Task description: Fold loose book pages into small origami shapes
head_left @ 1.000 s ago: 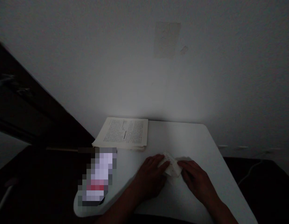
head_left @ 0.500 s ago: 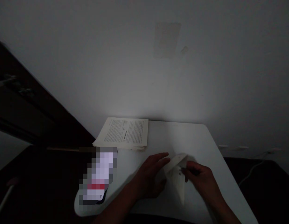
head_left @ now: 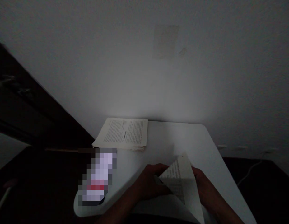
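A folded sheet of printed paper is held upright over the near right part of the table, with a pointed top and sloping sides. Lines of print show on its left face, while the right face looks plain. My left hand grips its left edge, the fingers partly behind the paper and the thumb below. On the other side, my right hand holds the right edge, with most of its fingers hidden behind the sheet.
A stack of printed sheets lies at the back left of the white table. A blurred-out phone lies along the left edge. Behind the table stands a wall; a white cable hangs at the right.
The paper has been turned and raised, so its printed face now shows. My left hand has closed on its left edge; my right hand has shifted behind its right side.
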`<state>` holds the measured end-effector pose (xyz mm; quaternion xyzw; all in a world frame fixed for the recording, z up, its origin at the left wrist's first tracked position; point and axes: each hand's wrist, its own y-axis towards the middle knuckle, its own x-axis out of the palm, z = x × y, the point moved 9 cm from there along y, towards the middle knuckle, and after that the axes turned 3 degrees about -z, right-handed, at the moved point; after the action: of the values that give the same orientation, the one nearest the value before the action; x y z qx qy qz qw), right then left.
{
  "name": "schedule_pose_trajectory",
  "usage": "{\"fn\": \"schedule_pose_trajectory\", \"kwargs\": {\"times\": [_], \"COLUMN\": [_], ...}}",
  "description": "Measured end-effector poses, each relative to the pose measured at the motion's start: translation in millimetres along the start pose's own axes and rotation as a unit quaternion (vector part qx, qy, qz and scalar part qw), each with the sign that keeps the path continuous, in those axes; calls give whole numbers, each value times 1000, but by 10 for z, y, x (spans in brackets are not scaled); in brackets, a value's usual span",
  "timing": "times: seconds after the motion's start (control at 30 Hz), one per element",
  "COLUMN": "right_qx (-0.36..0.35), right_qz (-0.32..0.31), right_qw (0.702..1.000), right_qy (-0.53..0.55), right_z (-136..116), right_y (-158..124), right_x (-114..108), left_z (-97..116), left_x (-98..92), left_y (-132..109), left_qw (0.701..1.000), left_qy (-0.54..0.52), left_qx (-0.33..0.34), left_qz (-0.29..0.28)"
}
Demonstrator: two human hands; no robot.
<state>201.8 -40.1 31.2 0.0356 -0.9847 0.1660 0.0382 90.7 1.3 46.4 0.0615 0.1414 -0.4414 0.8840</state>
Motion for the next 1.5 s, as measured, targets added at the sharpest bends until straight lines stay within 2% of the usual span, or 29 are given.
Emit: {"fn": "schedule_pose_trajectory", "kwargs": {"times": [0.1, 0.23, 0.37, 0.5, 0.63, 0.73, 0.8, 0.9, 1.0, 1.1, 1.17, 1.27, 1.5], "right_qx": [5, 31, 40, 40, 36, 33, 0, -91, -164, -190, -187, -172, -159], "right_qz": [-10, -10, -11, 20, -10, -36, -14, 38, 19, -16, 14, 96, 225], "right_qw": [1000, 999, 998, 998, 998, 994, 994, 990, 983, 979, 979, 978, 961], "right_qy": [14, 34, 46, 36, 53, 95, 110, 103, 82, 79, 76, 67, 9], "right_z": [28, 125, 169, 203, 219, 224, 176, 12, -166, -248, -233, -151, -98], "right_y": [1, 24, 67, 111, 140, 171, 225, 343, 503, 668, 747, 778, 653], "right_x": [0, -16, 13, -12, 28, 13, -103, -340, -416, -401, -450, -564, -654], "left_z": [11, 69, 188, 213, 8, -242, -359, -490, -501, -470, -472, -517, -492], "left_x": [-34, -135, -163, -161, -162, -241, -314, -325, -290, -271, -270, -282, -422], "left_y": [-52, -132, -122, -36, 38, 70, 98, 178, 303, 418, 463, 475, 425], "left_qw": [999, 998, 993, 998, 998, 991, 983, 974, 968, 964, 963, 964, 975], "left_qy": [-31, 10, 76, 34, -47, -87, -122, -165, -211, -240, -248, -237, -156], "left_qx": [18, 52, 78, 48, -28, -74, -74, -92, -94, -86, -85, -97, -85], "left_qz": [18, 46, 33, 16, 23, 75, 118, 126, 100, 76, 68, 71, 132]}}
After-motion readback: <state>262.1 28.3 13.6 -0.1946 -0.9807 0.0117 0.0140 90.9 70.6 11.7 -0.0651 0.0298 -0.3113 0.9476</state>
